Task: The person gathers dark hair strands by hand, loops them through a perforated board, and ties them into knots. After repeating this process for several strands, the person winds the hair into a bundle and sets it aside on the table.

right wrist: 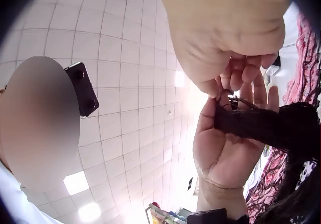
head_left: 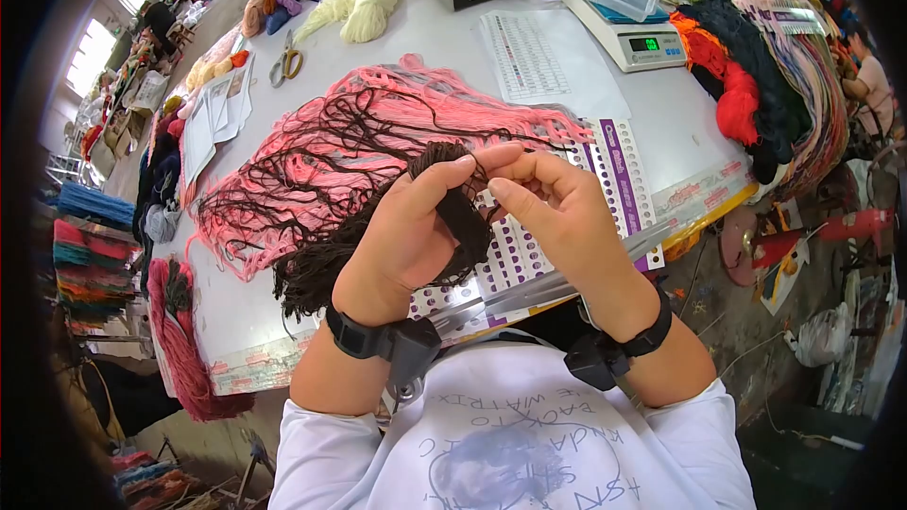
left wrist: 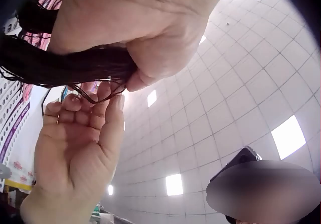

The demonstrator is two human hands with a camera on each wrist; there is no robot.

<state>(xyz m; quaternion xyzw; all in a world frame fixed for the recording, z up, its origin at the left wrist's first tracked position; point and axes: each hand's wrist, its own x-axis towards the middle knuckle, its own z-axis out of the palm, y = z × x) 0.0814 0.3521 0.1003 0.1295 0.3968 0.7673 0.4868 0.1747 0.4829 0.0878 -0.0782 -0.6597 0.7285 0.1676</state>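
My left hand [head_left: 402,231] grips a hank of dark brown yarn [head_left: 465,227], its thumb along the top end. The hank loops down past the palm, and its cut ends [head_left: 316,274] spread on the table to the left. Close beside it, my right hand [head_left: 567,212] pinches thin strands [left wrist: 95,97] of the brown yarn between thumb and fingers, right at the left fingertips. Pink yarn [head_left: 302,142] with loose dark strands across it lies under and beyond the hands. Below the hands is a white card with purple print and punched holes [head_left: 619,170].
Scissors [head_left: 285,64] lie at the back left, near cream yarn [head_left: 370,9]. A printed sheet [head_left: 529,66] and a digital scale [head_left: 642,45] stand behind. Red and dark hanks [head_left: 737,99] sit on the right; a crimson hank [head_left: 179,340] hangs over the near left edge.
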